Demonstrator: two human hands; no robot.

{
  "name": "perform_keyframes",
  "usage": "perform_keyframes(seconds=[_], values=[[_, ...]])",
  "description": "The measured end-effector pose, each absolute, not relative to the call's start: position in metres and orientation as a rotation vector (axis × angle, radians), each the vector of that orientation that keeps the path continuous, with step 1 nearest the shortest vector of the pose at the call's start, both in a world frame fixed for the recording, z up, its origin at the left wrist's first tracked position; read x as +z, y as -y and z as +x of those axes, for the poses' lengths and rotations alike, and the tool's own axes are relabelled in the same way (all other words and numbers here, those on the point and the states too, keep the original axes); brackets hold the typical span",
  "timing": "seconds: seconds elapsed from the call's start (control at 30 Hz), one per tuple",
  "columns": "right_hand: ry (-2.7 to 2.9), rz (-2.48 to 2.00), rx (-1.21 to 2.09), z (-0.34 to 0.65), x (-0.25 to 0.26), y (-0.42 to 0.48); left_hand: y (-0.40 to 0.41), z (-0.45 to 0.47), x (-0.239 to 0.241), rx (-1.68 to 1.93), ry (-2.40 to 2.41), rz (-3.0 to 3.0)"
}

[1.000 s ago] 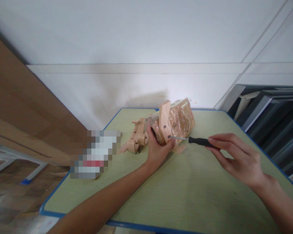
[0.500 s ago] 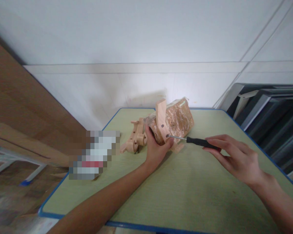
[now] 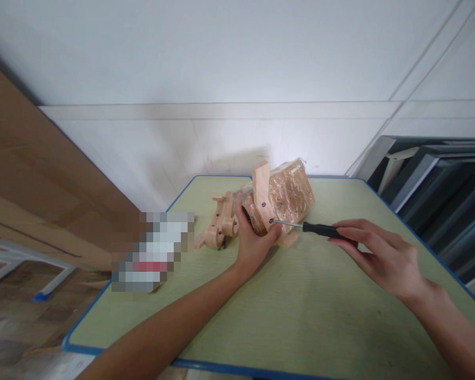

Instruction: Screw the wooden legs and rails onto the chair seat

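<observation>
Left hand point(image 3: 253, 248) clamps round the wooden bracket point(image 3: 262, 182), right hand point(image 3: 388, 258) pinches the black-handled screwdriver point(image 3: 320, 230), which wants steady alignment with that screw hole point(image 3: 271, 221)

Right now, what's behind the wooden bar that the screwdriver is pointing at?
Behind the wooden bar is a plastic-wrapped brown block. The bar and the left hand cover part of it, so what's hidden there can't be seen.

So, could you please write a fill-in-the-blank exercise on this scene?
The right hand holds a screwdriver with a ____ handle.
Its tip is at the ____ of two holes in the held wooden piece.
Another wooden part lies to the ____ of the left hand.
Missing words: black; lower; left.
</observation>
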State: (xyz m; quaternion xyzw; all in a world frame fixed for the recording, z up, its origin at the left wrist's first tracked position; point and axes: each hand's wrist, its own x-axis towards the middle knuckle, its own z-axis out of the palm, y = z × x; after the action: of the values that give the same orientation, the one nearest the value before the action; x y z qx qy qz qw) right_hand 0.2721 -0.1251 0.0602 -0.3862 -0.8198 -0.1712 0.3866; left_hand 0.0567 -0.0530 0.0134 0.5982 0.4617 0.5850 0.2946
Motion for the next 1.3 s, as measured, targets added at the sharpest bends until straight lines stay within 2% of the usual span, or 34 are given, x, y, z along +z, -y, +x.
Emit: perform_keyframes(seconds=[0.63, 1.1, 1.3], values=[[2.075, -0.966, -0.415, 0.2762, 0.0584, 0.1242, 0.0547, 0.0571, 0.0163, 1.573, -1.213, 1.602], [2.092, -1.033, -0.58, 0.2762, 0.0606, 0.125, 0.0542, 0.0574, 0.0175, 1.566, -1.237, 1.601], [2.063, -0.998, -0.486, 0.2706, 0.0633, 0.1255, 0.0543, 0.057, 0.0175, 1.564, -1.239, 1.608]])
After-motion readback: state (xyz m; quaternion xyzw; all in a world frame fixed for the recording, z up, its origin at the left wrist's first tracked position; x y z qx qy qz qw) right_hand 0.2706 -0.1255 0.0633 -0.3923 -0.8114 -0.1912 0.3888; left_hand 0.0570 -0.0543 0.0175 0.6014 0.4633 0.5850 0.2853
